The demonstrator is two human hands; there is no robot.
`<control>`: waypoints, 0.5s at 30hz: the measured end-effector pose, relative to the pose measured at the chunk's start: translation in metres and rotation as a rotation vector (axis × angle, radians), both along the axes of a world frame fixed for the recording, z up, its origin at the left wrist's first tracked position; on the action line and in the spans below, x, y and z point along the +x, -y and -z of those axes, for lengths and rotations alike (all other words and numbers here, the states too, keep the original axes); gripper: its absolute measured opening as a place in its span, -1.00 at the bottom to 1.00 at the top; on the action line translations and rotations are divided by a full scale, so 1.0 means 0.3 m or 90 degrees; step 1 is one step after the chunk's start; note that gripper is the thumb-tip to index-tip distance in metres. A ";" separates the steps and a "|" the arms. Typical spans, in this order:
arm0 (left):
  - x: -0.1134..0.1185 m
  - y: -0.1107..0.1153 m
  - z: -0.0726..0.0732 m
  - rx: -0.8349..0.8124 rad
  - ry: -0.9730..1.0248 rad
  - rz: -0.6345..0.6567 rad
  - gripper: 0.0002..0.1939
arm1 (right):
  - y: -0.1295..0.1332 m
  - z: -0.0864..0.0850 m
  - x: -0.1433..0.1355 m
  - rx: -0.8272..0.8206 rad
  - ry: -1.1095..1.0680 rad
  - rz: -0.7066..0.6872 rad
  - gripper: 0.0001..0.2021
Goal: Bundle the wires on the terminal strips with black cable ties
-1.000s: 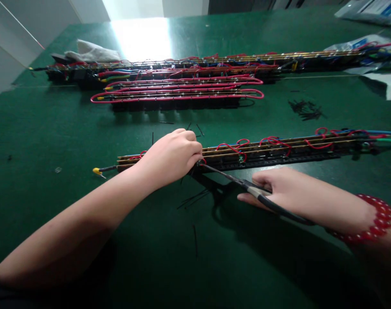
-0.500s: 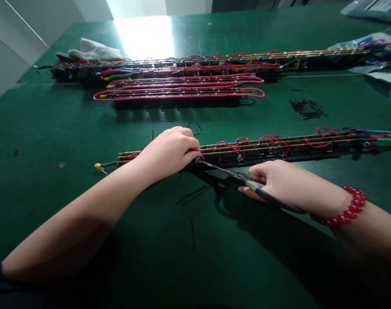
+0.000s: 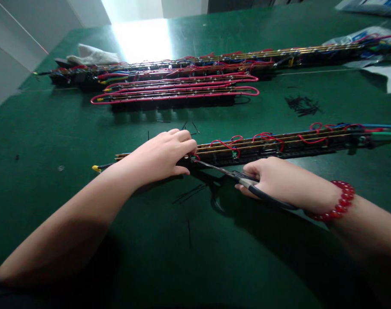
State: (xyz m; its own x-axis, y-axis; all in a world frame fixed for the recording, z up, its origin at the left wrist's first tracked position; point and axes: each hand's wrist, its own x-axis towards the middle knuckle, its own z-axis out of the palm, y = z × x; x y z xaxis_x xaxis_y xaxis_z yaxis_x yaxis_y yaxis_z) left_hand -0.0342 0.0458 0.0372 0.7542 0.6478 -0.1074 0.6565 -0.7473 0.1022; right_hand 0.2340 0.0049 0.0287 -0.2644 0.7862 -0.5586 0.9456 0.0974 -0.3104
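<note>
A long, narrow wired assembly [image 3: 247, 150], with brass-coloured rods and loops of red wire, lies across the bench before me. My left hand [image 3: 166, 152] rests over its left part, fingers curled over the rods and thumb held apart below them. A small green and red piece [image 3: 194, 158] shows beside those fingertips. Wrapped in my right hand [image 3: 272, 178] are long-nose pliers [image 3: 243, 180] with black and grey handles. Their thin tips point left and touch or nearly touch that small piece; whether the jaws grip it I cannot tell.
Behind lie more wired assemblies [image 3: 182, 96], some ringed with pink-red cable. A heap of black offcuts [image 3: 303, 105] sits at right, and loose black strips [image 3: 189, 194] lie near my hands. A white cloth [image 3: 94, 56] and plastic bags [image 3: 369, 36] are at the back.
My left thumb has come away from the fingers and dropped lower, uncovering the small piece. The pliers keep their place at it; the whole view has shifted slightly.
</note>
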 end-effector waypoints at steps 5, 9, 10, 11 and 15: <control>0.004 -0.002 0.012 0.021 -0.008 0.016 -0.63 | -0.011 0.001 0.003 -0.022 -0.013 0.008 -0.69; 0.004 -0.005 0.020 0.032 -0.004 0.022 -0.63 | -0.011 -0.003 0.005 -0.074 -0.025 0.031 -0.65; 0.004 -0.006 0.021 0.031 -0.001 0.024 -0.63 | -0.008 -0.003 0.006 -0.091 -0.034 0.040 -0.65; 0.004 -0.007 0.022 0.029 0.001 0.025 -0.63 | -0.005 -0.001 0.008 -0.108 -0.044 0.051 -0.64; 0.007 -0.007 0.024 0.023 0.002 0.027 -0.64 | 0.006 0.016 0.022 -0.156 -0.078 0.087 -0.66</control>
State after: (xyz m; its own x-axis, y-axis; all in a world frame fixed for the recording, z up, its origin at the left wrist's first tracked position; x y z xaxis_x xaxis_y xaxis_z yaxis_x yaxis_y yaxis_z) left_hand -0.0321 0.0481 0.0301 0.7817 0.6182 -0.0819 0.6234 -0.7782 0.0764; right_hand 0.2405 0.0031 0.0241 -0.2432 0.6650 -0.7061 0.8987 -0.1193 -0.4220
